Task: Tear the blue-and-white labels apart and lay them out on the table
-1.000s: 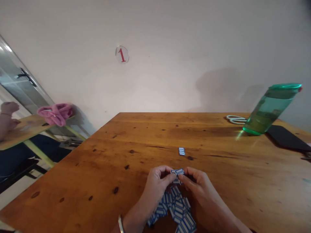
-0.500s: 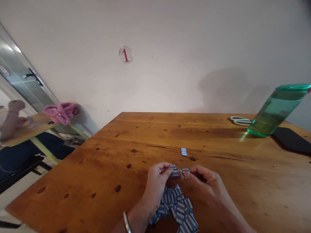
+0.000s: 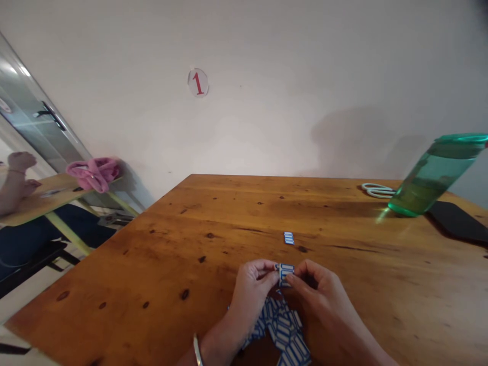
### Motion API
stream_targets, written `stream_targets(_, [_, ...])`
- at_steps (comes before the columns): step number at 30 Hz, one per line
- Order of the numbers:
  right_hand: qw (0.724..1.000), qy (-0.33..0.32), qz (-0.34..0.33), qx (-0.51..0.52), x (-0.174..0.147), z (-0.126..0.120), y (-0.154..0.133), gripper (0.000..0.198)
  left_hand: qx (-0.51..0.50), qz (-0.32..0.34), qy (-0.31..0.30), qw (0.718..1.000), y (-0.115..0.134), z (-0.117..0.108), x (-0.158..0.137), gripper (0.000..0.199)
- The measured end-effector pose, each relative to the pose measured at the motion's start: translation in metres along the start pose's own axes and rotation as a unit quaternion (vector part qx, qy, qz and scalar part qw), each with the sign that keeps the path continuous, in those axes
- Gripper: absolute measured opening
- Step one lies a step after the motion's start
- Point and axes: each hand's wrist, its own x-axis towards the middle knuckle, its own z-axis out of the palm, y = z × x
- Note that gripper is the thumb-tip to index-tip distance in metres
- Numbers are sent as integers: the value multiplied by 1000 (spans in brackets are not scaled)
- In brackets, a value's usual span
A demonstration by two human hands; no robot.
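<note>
My left hand (image 3: 249,292), with a metal bangle at the wrist, pinches small white labels with blue borders between thumb and fingers. Opposite it, my right hand (image 3: 322,295) grips the right side of a blue-bordered label piece (image 3: 286,269). The two held pieces meet and overlap between my fingertips, just above the wooden table (image 3: 213,213). Below my hands lies a loose pile of the same blue-and-white labels (image 3: 285,328), partly covered by my left wrist. Farther out, a small neat group of labels (image 3: 288,238) rests flat on the wood.
At the right a green bottle (image 3: 430,178) stands beside a dark flat device (image 3: 459,221) and a coiled white cable (image 3: 377,190). To the left, another person's arm (image 3: 15,178) rests at a second table bearing a pink cloth (image 3: 95,173). A wall rises behind.
My hands have come together. The label pieces were apart with a gap between them and now overlap. The other person's hand has shifted slightly.
</note>
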Motion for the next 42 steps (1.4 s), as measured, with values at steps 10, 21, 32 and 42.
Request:
stream_targets(10, [1000,15,-2,-13,3,-6,-4,24,8,-44,-38,998,2,0,-2,27])
stream_targets(21, [999,-4,-6,-51,2,-5,-7,22,10,-53,-24,998,2,-1,-2,31])
stream_targets(32, [1000,-1,-5,-20,3,-6,-4,23,20,-56,-19,998,3,1,-3,33])
stream_targets(42, [1000,-6,6,-23,1,-5,-10,23,15,-54,-21,998,2,3,-3,27])
